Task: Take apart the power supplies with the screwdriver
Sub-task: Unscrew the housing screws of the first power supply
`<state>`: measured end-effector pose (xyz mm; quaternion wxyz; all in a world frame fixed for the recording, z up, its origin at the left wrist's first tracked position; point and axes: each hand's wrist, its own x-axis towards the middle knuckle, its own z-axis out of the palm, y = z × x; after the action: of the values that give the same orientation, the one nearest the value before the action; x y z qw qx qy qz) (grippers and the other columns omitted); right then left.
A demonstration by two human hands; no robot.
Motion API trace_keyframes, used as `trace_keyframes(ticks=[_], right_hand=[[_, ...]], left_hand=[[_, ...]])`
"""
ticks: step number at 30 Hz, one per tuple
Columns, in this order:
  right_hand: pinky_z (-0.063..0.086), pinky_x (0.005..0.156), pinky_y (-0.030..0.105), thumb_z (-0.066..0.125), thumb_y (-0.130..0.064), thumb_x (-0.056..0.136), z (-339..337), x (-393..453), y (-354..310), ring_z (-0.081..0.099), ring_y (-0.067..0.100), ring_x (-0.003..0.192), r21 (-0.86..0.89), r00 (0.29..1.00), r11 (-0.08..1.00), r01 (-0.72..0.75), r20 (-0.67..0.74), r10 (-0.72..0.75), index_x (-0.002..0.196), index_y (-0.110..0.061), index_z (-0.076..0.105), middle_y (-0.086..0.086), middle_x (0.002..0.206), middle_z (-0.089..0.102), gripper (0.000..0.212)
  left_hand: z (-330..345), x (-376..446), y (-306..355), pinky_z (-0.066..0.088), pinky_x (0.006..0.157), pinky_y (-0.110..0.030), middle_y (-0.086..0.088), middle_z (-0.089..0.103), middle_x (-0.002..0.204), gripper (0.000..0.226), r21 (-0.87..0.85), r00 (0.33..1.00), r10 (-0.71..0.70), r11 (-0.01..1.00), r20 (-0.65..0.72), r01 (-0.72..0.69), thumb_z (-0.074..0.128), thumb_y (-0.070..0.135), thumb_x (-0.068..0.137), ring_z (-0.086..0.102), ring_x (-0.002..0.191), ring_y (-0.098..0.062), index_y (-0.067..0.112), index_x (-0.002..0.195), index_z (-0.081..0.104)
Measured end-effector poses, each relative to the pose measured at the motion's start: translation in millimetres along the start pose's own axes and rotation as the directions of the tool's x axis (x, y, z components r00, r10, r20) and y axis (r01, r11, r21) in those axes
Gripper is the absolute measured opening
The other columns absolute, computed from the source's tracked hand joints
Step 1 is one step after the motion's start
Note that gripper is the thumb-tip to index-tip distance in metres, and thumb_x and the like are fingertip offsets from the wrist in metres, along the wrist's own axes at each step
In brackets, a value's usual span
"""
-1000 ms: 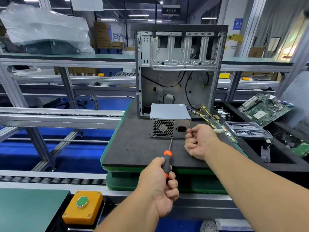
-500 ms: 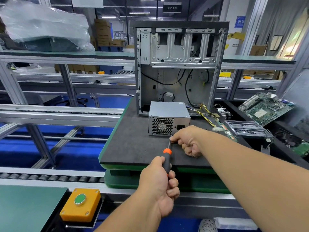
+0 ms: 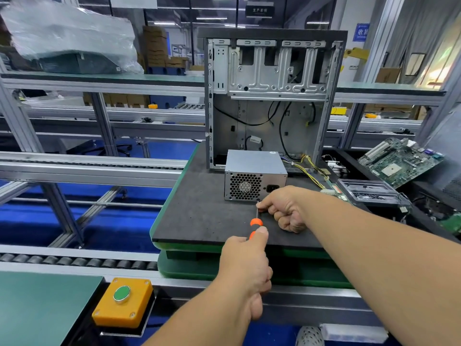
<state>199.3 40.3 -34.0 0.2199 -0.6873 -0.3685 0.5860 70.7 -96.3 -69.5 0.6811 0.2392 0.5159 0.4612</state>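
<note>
Greys and blacks with spots of orange, green and blue

The power supply (image 3: 255,174) is showing silver-grey metal with a honeycomb grille of black holes; at its 6 o'clock the screwdriver (image 3: 255,224) is showing an orange and black handle. The mat (image 3: 199,213) beneath is lying dark charcoal over a green-edged tray (image 3: 172,269). At 12 o'clock the computer case (image 3: 272,96) is standing grey with a black frame, black and yellow wires (image 3: 309,168) trailing out. At 3 o'clock a green motherboard (image 3: 401,161) is leaning. At 7 o'clock an orange-yellow button box (image 3: 123,304) is carrying a green button. The floor (image 3: 119,221) is glowing blue.
</note>
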Motion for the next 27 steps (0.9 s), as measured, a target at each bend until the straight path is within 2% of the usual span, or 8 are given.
trace_keyframes(ticks=[3, 5, 7, 10, 14, 19, 23, 27], right_hand=[[0.01, 0.031, 0.017, 0.063, -0.02, 0.102, -1, 0, -1, 0.014, 0.008, 0.03, -0.009, 1.0, 1.0, -0.005, 0.006, 0.006, 0.078, -0.013, 0.06, -0.008, 0.044, 0.029, 0.026], [0.009, 0.031, 0.017, 0.062, -0.023, 0.103, -2, -1, -1, 0.014, 0.007, 0.03, -0.023, 0.999, 1.0, -0.012, 0.029, 0.012, 0.08, -0.012, 0.061, -0.008, 0.045, 0.028, 0.026], [0.009, 0.031, 0.016, 0.061, -0.026, 0.104, -4, -1, -1, 0.013, 0.007, 0.03, -0.04, 0.998, 0.999, -0.012, 0.066, 0.015, 0.082, -0.01, 0.061, -0.009, 0.046, 0.028, 0.027], [0.01, 0.029, 0.016, 0.057, -0.026, 0.105, -6, -2, -2, 0.012, 0.006, 0.031, -0.074, 0.992, 0.997, -0.018, 0.124, 0.027, 0.08, -0.011, 0.063, -0.009, 0.047, 0.026, 0.03], [0.01, 0.029, 0.017, 0.056, -0.025, 0.106, -5, -1, -2, 0.012, 0.007, 0.031, -0.093, 0.99, 0.995, -0.023, 0.135, 0.035, 0.078, -0.011, 0.062, -0.008, 0.046, 0.026, 0.031], [0.009, 0.03, 0.017, 0.058, -0.024, 0.105, -1, 2, -1, 0.012, 0.007, 0.029, -0.085, 0.994, 0.996, -0.016, 0.105, 0.025, 0.075, -0.011, 0.061, -0.009, 0.043, 0.027, 0.033], [0.011, 0.03, 0.018, 0.063, -0.026, 0.103, -1, 2, 0, 0.012, 0.008, 0.032, -0.095, 0.996, 0.995, -0.005, 0.092, 0.013, 0.075, -0.013, 0.06, -0.009, 0.045, 0.026, 0.032], [0.012, 0.03, 0.018, 0.065, -0.026, 0.102, 0, 0, -1, 0.013, 0.008, 0.032, -0.084, 0.997, 0.996, -0.009, 0.079, 0.016, 0.076, -0.014, 0.057, -0.008, 0.045, 0.028, 0.029]], left_hand=[[9, -4, -1, 0.021, 0.04, -0.015, -0.008, 0.04, 0.07, 0.034, -0.012, 1.0, -0.001, 1.0, -0.006, 0.001, 0.068, 0.041, 0.096, 0.029, 0.044, -0.015, 0.016, 0.097, 0.046], [15, -10, 4, 0.019, 0.037, -0.014, -0.005, 0.044, 0.061, 0.03, -0.22, 0.992, -0.122, 0.968, 0.02, 0.124, 0.063, 0.043, 0.1, 0.032, 0.038, -0.012, 0.015, 0.1, 0.053], [17, -14, 8, 0.019, 0.032, -0.015, -0.003, 0.048, 0.058, 0.035, -0.466, 0.956, -0.248, 0.835, 0.155, 0.292, 0.055, 0.045, 0.103, 0.035, 0.034, -0.01, 0.011, 0.098, 0.057], [15, -19, 5, 0.024, 0.031, -0.015, -0.006, 0.054, 0.063, 0.045, -0.614, 0.927, -0.27, 0.695, 0.259, 0.374, 0.047, 0.047, 0.105, 0.039, 0.036, -0.012, 0.005, 0.095, 0.059], [19, -20, 5, 0.028, 0.034, -0.016, -0.009, 0.055, 0.065, 0.055, -0.565, 0.945, -0.255, 0.758, 0.206, 0.327, 0.045, 0.058, 0.103, 0.042, 0.041, -0.014, 0.006, 0.094, 0.063], [18, -22, 4, 0.031, 0.037, -0.017, -0.006, 0.053, 0.061, 0.048, -0.323, 0.986, -0.166, 0.935, -0.029, 0.148, 0.086, 0.048, 0.078, 0.043, 0.04, -0.013, 0.008, 0.089, 0.063], [16, -26, 8, 0.03, 0.031, -0.016, -0.01, 0.06, 0.059, 0.044, -0.542, 0.952, -0.28, 0.784, 0.126, 0.302, 0.061, 0.046, 0.1, 0.045, 0.036, -0.012, 0.004, 0.109, 0.065], [16, -29, 5, 0.032, 0.031, -0.016, -0.01, 0.057, 0.061, 0.069, -0.552, 0.929, -0.287, 0.747, 0.234, 0.37, 0.041, 0.063, 0.102, 0.045, 0.037, -0.014, 0.0, 0.094, 0.068]])
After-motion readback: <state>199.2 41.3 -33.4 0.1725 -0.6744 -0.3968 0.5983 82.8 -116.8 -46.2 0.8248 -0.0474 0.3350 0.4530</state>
